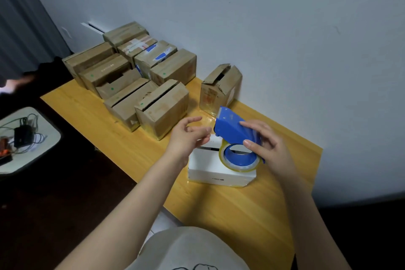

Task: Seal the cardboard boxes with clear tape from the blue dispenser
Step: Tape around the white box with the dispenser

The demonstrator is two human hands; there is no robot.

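Note:
My right hand (266,149) grips the blue tape dispenser (232,126), which hangs tilted over a white box (215,171) near the table's front. Its roll of clear tape (240,159) faces me. My left hand (190,136) hovers just left of the dispenser's nose, fingers loosely curled close to the tape's end; whether it pinches the tape is unclear. Several brown cardboard boxes (162,107) stand grouped at the table's far left. One brown box (221,89) with raised flaps stands apart by the wall.
The yellow wooden table (241,215) runs along a white wall (285,39). A small pale side table (32,138) with cables and a black device sits at the left over a dark floor. A grey curtain (19,17) hangs far left.

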